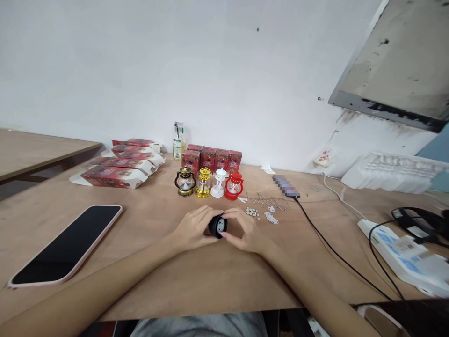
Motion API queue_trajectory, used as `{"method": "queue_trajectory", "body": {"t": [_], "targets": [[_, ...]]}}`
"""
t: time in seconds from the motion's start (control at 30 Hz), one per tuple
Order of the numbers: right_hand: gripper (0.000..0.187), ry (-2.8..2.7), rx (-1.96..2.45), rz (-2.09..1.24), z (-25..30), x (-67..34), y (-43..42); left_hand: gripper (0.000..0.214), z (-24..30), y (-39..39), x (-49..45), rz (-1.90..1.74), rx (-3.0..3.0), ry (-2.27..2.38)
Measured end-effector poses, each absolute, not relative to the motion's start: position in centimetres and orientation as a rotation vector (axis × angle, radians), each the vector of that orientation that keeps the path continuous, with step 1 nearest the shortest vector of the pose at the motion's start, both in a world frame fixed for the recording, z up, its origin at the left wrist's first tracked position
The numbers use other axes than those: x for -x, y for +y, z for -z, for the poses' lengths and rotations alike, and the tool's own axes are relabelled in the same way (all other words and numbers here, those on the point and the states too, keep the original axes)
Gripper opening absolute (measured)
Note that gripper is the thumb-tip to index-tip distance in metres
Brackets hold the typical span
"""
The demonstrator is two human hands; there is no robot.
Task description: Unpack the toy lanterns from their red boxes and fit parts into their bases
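Both hands close around a small black round plastic piece at the middle of the wooden desk.

The left hand curls its fingers over the piece from 9 o'clock. The right hand pinches it from 3 o'clock, and the piece's pale face is turned up toward the camera. At 12 o'clock stands a row of four miniature lanterns: black, gold, white and red. Small silver metal parts lie at 2 o'clock, and a black smartphone in a pink case lies at 9 o'clock.
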State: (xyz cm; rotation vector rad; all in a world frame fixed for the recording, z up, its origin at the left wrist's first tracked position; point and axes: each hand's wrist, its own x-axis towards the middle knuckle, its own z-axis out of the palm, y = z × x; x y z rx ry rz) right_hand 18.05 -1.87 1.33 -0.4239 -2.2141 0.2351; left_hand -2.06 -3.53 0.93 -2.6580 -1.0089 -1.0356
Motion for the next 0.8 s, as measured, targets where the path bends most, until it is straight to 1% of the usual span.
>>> {"method": "queue_trajectory", "body": {"t": [0.27, 0.57, 0.8], "targets": [[0.031, -2.223, 0.453, -0.202, -1.0, -17.8, -1.9, 0.036, -0.8, -3.2, 2.4, 0.982, 2.621, -1.001], [0.035, -2.161, 0.540, -0.034, -0.6, -16.9, -2.5, 0.037, -0.5, -3.1, 2.4, 0.894, 2.527, -0.970], [0.034, -2.113, 0.573, 0.024, -0.4, -16.4, -2.9, 0.035, -0.4, -3.1, 2.4, 0.854, 2.516, -0.983]]}}
